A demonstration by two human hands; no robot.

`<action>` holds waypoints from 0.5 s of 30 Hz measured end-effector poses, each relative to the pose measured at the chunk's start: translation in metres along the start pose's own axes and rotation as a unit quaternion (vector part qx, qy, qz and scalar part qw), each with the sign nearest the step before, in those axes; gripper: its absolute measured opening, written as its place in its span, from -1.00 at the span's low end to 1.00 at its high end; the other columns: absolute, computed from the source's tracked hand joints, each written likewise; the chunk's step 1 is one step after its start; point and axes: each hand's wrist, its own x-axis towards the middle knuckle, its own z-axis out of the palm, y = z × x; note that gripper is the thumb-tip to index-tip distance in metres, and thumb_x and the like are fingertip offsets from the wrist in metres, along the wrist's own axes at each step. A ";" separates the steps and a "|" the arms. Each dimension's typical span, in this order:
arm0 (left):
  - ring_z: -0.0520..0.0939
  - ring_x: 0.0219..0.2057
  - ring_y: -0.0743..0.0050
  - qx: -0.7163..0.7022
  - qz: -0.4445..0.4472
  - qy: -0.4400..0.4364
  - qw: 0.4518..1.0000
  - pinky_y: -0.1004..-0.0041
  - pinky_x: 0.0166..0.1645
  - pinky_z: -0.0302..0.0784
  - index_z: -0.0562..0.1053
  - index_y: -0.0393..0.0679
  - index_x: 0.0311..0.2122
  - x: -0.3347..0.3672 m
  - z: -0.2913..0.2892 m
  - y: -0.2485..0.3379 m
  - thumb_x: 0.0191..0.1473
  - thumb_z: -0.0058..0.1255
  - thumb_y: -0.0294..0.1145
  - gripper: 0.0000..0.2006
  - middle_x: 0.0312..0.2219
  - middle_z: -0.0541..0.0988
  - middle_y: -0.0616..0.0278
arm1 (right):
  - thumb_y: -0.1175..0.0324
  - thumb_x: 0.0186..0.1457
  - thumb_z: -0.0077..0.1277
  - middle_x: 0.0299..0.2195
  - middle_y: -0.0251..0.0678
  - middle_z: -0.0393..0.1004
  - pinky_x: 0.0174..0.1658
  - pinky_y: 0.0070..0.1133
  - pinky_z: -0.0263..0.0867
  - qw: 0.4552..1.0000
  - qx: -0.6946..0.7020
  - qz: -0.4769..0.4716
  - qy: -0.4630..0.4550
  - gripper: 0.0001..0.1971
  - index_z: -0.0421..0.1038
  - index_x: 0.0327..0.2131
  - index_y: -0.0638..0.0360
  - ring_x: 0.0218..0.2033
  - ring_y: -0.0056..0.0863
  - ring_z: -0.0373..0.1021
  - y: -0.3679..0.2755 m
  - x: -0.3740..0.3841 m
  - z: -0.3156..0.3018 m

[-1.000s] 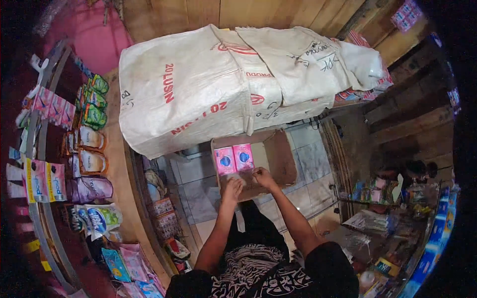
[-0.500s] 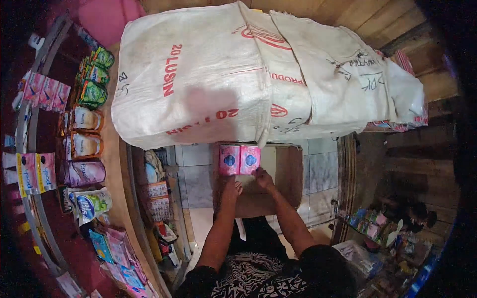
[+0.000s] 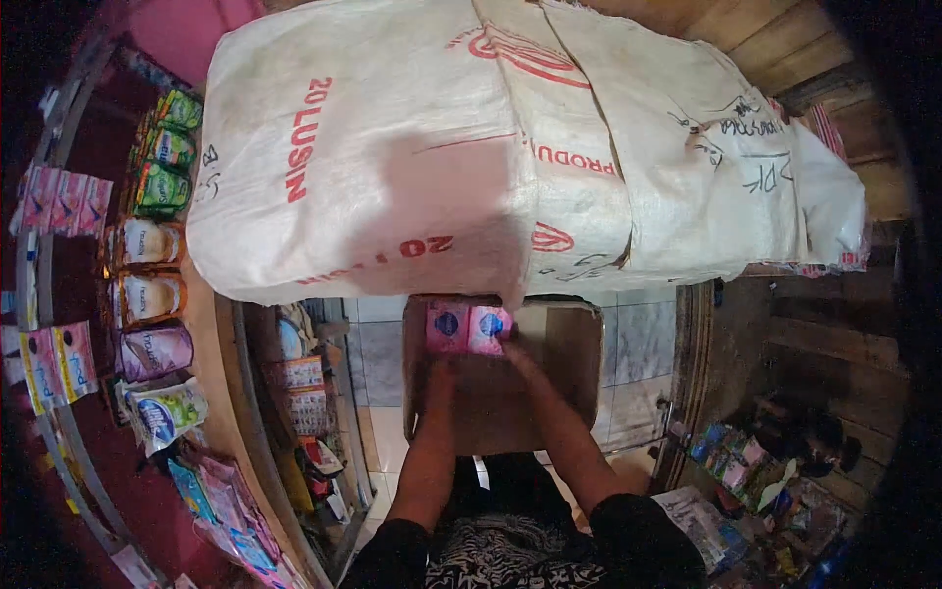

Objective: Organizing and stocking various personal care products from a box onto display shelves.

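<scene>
Two pink packs with blue emblems lie side by side within an open cardboard box, close to its far wall. At the right edge of the packs, my right hand is closed on the right one. My left hand is at the near left corner of the left pack; its fingers are dark and blurred, so their grip does not show. Both forearms reach over the near side of the box.
Large white woven sacks overhang the far side of the box. To the left, a wooden shelf carries pouches and sachets. A wooden cabinet edge and packaged goods stand to the right. Tiled floor surrounds the box.
The pink packs have gone lower into the box, and both hands went down with them into shade. The view has shifted, so the sacks look larger.
</scene>
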 end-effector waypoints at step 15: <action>0.50 -0.24 0.34 0.273 0.171 0.010 0.947 0.38 -0.12 0.41 0.30 -0.04 0.04 0.004 0.001 0.003 0.05 -0.10 -0.25 -0.59 -0.24 0.48 0.23 | 0.05 -0.14 0.16 -0.24 -0.34 0.43 -0.17 -0.45 0.28 0.960 0.255 0.055 -0.102 -0.39 0.27 -0.04 0.14 -0.25 -0.43 0.33 -0.017 -0.018 0.007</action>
